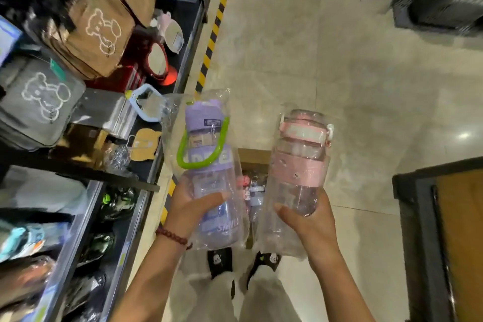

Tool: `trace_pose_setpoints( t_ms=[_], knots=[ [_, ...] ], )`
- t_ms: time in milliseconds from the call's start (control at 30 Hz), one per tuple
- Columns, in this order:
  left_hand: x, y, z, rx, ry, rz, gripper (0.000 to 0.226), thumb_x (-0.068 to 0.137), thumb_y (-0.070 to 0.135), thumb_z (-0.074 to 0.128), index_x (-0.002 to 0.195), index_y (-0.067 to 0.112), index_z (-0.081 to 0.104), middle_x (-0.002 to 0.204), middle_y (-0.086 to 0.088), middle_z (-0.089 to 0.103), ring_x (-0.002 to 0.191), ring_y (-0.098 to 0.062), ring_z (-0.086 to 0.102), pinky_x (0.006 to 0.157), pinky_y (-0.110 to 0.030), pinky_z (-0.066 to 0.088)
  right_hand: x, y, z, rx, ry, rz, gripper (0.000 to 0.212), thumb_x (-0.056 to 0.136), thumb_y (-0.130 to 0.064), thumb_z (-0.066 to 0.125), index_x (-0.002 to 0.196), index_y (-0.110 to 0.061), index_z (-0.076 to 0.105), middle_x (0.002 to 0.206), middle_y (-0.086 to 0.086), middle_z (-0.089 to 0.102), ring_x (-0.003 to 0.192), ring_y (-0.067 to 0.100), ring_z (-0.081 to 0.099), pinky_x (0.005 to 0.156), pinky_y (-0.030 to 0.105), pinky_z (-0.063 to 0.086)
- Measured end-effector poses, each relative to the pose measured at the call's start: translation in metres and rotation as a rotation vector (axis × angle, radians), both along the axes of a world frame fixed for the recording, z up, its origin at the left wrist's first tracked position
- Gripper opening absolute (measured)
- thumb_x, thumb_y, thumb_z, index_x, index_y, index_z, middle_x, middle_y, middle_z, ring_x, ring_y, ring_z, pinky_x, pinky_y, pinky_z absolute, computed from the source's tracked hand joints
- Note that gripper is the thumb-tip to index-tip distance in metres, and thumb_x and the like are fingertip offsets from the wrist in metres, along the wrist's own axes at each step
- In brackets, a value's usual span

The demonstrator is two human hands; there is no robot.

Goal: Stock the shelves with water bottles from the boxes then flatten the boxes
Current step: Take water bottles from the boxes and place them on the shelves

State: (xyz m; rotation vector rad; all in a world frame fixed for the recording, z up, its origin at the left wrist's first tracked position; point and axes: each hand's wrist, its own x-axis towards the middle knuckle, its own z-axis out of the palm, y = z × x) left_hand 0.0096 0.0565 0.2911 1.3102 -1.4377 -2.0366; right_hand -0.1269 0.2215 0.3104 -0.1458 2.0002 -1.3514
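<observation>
1. The left hand grips the base of a bagged purple bottle, held up just off the shelf's front edge.
2. The right hand grips a bagged pink bottle alongside.
3. Below, between both bottles, an open box sits on the floor, bottles inside.

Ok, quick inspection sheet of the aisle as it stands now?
Surface: tiled floor, hazard tape along the shelf base.
Job's things: purple bottle and pink bottle, both bagged; open box on the floor between them, more bottles inside.
Clutter: bear bags, mirrors on the shelves.
Hands: left hand grips purple bottle; right hand grips pink bottle.
Cables: nothing seen.
Surroundings: dark unit at right.
</observation>
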Motion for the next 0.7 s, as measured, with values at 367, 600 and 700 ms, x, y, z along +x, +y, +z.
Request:
trace_pose_setpoints(
  t_ms=[367,600,700],
  knots=[
    [0.021,-0.004,0.136,-0.204,0.271,-0.06,0.08,0.029,0.033,0.093,0.103,0.016,0.066,0.093,-0.008,0.072,0.084,-0.023,0.069,0.071,-0.034,0.056,0.009,0.027,0.124,-0.12,0.32,0.139,0.075,0.048,-0.035,0.078,0.114,-0.036,0.042,0.104,-0.025,0.055,0.091,-0.02,0.052,0.066,0.002,0.042],
    [0.022,0.02,0.174,-0.326,0.296,0.123,0.07,0.038,0.025,0.082,0.104,0.016,0.06,0.095,-0.004,0.072,0.09,-0.022,0.068,0.075,-0.032,0.055,-0.024,0.027,0.155,-0.272,0.364,0.223,0.083,0.038,-0.048,0.075,0.116,-0.042,0.046,0.109,-0.024,0.059,0.101,-0.01,0.056,0.071,0.006,0.044],
    [0.016,0.04,0.185,-0.32,0.318,0.242,0.054,0.057,-0.002,0.081,0.104,0.013,0.058,0.082,0.003,0.074,0.079,-0.018,0.069,0.062,-0.023,0.055,-0.045,0.034,0.166,-0.323,0.337,0.286,0.093,0.039,-0.049,0.077,0.125,-0.03,0.048,0.112,-0.014,0.062,0.103,0.004,0.059,0.078,0.019,0.047]
  ],
)
